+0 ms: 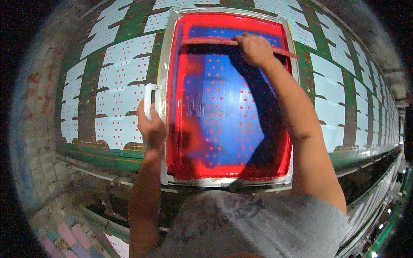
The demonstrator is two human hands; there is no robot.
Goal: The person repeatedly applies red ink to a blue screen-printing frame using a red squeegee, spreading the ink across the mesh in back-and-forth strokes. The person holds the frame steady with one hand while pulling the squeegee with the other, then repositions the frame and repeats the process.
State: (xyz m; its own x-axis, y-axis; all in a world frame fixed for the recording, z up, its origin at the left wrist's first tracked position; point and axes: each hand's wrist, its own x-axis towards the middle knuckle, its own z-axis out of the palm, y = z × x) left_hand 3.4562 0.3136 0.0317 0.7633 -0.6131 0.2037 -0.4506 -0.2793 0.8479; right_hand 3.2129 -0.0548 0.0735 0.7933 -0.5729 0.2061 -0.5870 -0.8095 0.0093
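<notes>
A silk-screen printing frame with a pale metal rim lies in front of me. Its blue mesh has rows of red dots, and thick red ink borders it on all sides. My right hand is closed over the middle of a long, narrow squeegee, which spans the far part of the screen, slightly tilted. On the left rim, my left hand is wrapped round a white handle. A dark shadow of my arm covers the right part of the mesh.
White cut fabric pieces with red dots lie in rows on a green table left of the screen. More pieces continue to the right. A metal rail runs along the near edge, and brick paving shows at the left.
</notes>
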